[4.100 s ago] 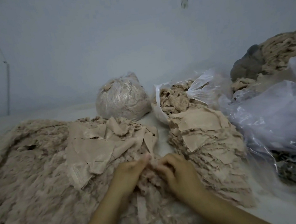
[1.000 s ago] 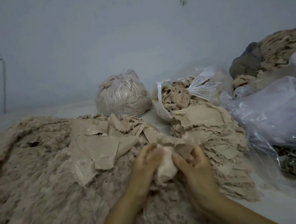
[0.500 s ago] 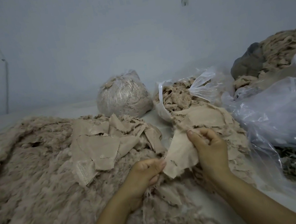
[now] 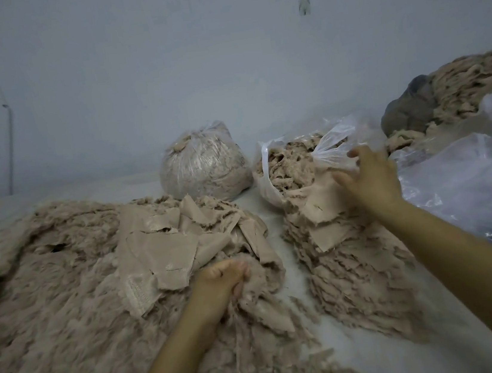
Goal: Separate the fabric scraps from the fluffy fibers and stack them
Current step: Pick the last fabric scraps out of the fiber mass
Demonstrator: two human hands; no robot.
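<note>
Since half a sec ago the right hand (image 4: 368,179) has gone from holding a scrap up between the two piles to lying on top of the stack of fabric scraps (image 4: 346,254), w/ the scrap now flat on the stack's top – fingers spread and fairly straight, palm down on the top scrap (image 4: 322,204), motion-blurred so I can't tell how firmly it presses. The left hand (image 4: 220,283) is about where it was, fingers curled into the near edge of the fluffy fibers (image 4: 51,306), clutching a tuft of them.

Near: loose fiber strands trail toward the camera over the pale table (image 4: 370,357). The fiber heap fills the left half; a few flat unsorted scraps (image 4: 165,247) lie on its right side, just beyond the left hand. The stack sits right of the heap, apart from it – a strip of bare table between.

Farther back: an open plastic bag (image 4: 272,179) of beige stuff touches the stack's far end; a tied clear bag (image 4: 204,166) stands left of it. At right, crumpled clear plastic (image 4: 471,175), and behind it another beige heap (image 4: 475,84) against the wall (image 4: 220,48).
</note>
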